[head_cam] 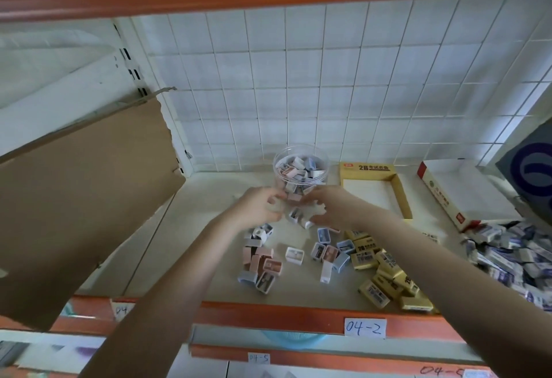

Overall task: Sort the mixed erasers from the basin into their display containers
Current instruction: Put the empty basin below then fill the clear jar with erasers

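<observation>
Behind right hand (327, 208) — jar (281, 179) base, hidden

I read "04-2", handwritten, on a white label (365, 327) on the orange shelf edge (268, 315) at six o'clock, and "04-5" on a smaller label (258, 358) below it. At one o'clock the yellow box (365, 167) shows "2B" on its flap, as do the yellow erasers (363, 248) at four o'clock.

Clear jar (300, 168): pastel pink, blue-grey, white pieces inside. Loose pieces (263, 258) on shelf (206, 246): same pink, pale blue, white. Open box (401, 198): yellow, black "2B" print. Second box (466, 198): white, red end. Yellow erasers (388, 276): black print. Right pile (513, 258): white, blue-purple print. Shelf: beige, orange front edge. Label (365, 327): white, blue handwriting. Back wall (328, 78): white square grid. Cardboard (83, 198): brown.
</observation>
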Tool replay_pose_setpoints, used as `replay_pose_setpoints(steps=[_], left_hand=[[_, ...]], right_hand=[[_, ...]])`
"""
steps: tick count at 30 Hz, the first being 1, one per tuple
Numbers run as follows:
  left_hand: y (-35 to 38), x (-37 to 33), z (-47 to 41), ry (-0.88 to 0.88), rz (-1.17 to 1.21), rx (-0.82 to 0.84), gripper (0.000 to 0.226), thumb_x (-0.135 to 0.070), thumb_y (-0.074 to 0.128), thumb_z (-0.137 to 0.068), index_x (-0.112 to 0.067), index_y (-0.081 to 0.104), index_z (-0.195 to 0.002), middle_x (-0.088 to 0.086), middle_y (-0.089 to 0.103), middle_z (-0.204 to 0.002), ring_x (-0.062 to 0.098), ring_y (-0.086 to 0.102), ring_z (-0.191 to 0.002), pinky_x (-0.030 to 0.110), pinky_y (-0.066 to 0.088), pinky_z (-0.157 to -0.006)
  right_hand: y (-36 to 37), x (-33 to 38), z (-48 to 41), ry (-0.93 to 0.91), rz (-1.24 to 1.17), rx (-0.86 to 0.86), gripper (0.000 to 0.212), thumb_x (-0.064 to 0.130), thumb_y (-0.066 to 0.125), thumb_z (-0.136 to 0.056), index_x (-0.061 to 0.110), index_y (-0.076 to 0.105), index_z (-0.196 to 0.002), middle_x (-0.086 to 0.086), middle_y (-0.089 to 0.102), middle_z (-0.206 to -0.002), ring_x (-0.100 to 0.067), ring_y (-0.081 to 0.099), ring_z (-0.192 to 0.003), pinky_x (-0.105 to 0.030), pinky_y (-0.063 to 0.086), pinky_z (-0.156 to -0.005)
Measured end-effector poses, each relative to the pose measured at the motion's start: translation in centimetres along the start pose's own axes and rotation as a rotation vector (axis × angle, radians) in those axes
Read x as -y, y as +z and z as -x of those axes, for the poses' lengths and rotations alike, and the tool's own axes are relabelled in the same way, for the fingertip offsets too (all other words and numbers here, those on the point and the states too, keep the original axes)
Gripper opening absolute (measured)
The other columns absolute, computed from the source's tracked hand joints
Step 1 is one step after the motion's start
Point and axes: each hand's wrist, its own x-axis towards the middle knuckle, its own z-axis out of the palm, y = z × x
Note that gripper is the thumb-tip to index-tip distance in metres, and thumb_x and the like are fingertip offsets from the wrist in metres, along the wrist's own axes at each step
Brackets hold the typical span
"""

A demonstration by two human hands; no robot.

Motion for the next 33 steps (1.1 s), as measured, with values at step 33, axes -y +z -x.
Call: replay_pose_setpoints(steps=[33], left_hand=[[-3.6, -2.9, -2.9, 0.143, 0.285, -0.351, 0.05, -0.003, 0.07, -0.079, -0.024, 0.054, -0.121, -0.003, 0.058, -0.111, 0.006, 0.063, -0.076, 0.01, 0.047, -0.074]], right_hand=[[-5.3, -0.6, -2.3, 0.093, -0.462, -0.421, 0.033, 0.018, 0.063, -0.087, 0.025, 0.059, -0.119, 0.009, 0.058, -0.112, 0.0, 0.06, -0.08, -0.01, 0.045, -0.065]])
